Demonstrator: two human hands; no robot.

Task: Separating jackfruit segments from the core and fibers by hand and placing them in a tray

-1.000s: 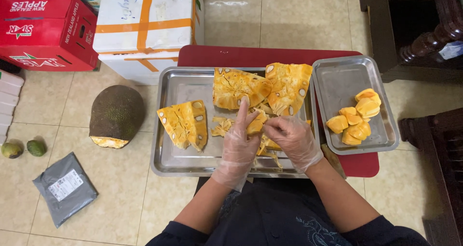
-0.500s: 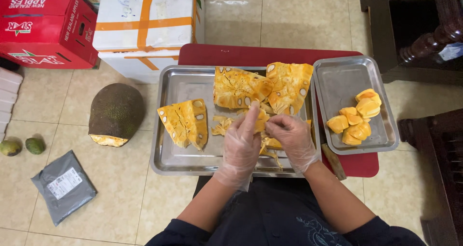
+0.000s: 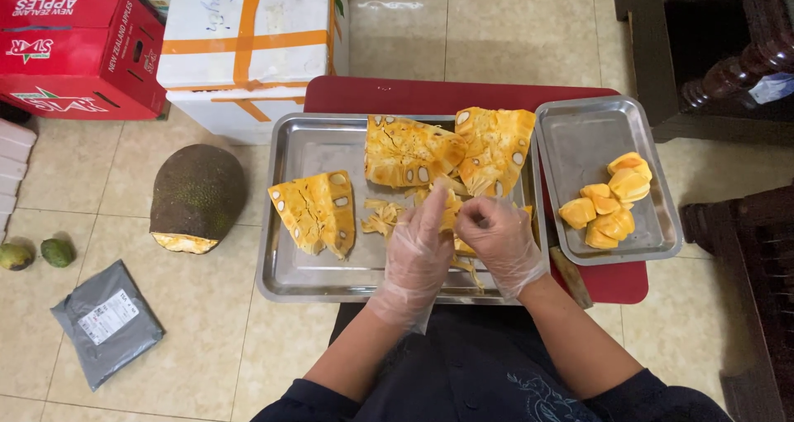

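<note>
Jackfruit piece [image 3: 451, 215] sits in the big tray [image 3: 285, 273], pinched between your two gloved hands. Your left hand [image 3: 418, 252] grips it from the left, fingers up; your right hand [image 3: 496, 240] closes on it from the right. Two wedges [image 3: 447, 149] lie just beyond, another wedge [image 3: 316, 211] to the left. Peeled pods [image 3: 608, 203] lie in the small tray [image 3: 579, 133].

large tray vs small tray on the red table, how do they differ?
The large tray is bigger and sits left of the small tray. The large tray holds cut jackfruit chunks with fibres and seeds showing; the small tray holds only cleaned yellow pods. The left hand and right hand, both gloved, work over the large tray; none are over the small tray. Both are rectangular shiny metal.
</note>
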